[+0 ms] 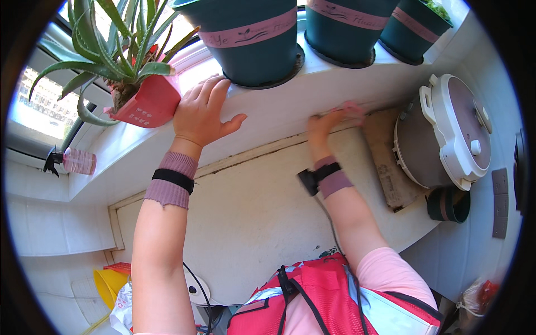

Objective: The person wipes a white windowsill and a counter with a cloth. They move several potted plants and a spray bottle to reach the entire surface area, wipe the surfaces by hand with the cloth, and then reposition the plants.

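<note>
My left hand (205,109) rests on the edge of the white tiled windowsill (138,140), fingers spread and thumb out, holding nothing. It lies between a soft pink planter (153,102) with an aloe plant (125,63) and a large dark green plastic pot (255,50) with a pink band. Below the sill, my right hand (324,125) is motion-blurred over the back of the pale tabletop (259,209). Its fingers are on what look like pink-handled scissors (352,112), whose loops point right. The blades are mostly hidden or blurred.
Two more green pots (347,31) (414,29) stand along the sill. At right, an electric pressure cooker (439,130) sits on flattened cardboard (387,167), beside a small green pot (448,205). A pink spray bottle (79,161) lies at the sill's left end.
</note>
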`<state>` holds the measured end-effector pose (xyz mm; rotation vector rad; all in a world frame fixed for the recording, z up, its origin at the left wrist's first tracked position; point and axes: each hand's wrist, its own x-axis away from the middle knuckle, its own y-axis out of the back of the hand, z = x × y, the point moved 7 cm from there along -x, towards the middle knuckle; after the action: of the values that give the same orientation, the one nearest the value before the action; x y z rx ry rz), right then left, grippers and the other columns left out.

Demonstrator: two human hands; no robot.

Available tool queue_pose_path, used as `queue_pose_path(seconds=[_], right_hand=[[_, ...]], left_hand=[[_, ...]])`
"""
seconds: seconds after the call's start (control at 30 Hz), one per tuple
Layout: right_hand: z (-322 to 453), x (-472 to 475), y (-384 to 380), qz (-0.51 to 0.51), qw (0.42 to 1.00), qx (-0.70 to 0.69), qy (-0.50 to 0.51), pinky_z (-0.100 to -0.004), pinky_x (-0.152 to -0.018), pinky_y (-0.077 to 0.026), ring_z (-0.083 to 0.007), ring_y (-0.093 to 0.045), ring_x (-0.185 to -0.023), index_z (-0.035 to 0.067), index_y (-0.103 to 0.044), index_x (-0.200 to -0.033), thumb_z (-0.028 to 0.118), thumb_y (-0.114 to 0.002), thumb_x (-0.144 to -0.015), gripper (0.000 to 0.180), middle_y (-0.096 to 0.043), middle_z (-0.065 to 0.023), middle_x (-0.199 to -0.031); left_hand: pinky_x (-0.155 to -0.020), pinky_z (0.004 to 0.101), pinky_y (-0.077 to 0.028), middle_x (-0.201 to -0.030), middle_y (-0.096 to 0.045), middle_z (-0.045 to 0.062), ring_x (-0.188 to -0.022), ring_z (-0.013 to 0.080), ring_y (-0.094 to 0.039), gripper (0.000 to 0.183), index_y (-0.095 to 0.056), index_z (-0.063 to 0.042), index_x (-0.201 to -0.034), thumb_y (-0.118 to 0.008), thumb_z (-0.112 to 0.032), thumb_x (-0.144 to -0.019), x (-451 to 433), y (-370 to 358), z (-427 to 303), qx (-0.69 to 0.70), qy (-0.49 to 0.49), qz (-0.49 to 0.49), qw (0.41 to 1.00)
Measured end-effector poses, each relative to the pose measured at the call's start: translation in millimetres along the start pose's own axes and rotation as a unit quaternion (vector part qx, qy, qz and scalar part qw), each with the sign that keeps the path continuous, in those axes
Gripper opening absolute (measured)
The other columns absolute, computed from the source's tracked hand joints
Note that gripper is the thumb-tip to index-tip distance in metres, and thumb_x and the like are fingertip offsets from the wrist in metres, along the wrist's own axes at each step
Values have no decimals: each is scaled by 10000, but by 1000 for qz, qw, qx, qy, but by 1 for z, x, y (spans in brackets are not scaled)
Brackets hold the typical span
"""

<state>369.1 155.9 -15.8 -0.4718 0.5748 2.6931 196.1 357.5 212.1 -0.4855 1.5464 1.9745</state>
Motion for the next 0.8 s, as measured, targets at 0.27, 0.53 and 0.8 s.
queue_pose_path(seconds=[0.27, 0.53, 0.8], right_hand=[[109, 212, -77, 285, 952, -105, -46, -447, -1141, -130, -292, -229, -1298, -86, -125, -1337, -12, -511, -727, 726, -223, -201, -1315], [3, 69, -38, 140, 987, 73, -22, -546, -1157, -26, -460, -99, -1347, -187, -120, -1318, -100, -424, -709, 686, -111, -368, -1376], [-48, -50, 26, 65, 994, -58, -69, -446, -1097, -199, -302, -280, -1246, -112, -239, -1208, 15, -580, -716, 611, -264, -219, -1254]], left_hand=[[-848, 364, -544, -1199, -619, 88, -1057, 277, -636, 645, -543, -95, -1207, -720, -509, -745, -8, -7, -6, 7, 0, 2, 1000], [-840, 363, -550, -1179, -628, 85, -1051, 277, -642, 626, -545, -97, -1205, -696, -530, -778, 1, -1, 1, -12, 4, 5, 1000], [-847, 356, -544, -1191, -622, 85, -1063, 271, -635, 619, -539, -83, -1211, -697, -505, -786, 0, 0, 2, -16, -2, -4, 1000]])
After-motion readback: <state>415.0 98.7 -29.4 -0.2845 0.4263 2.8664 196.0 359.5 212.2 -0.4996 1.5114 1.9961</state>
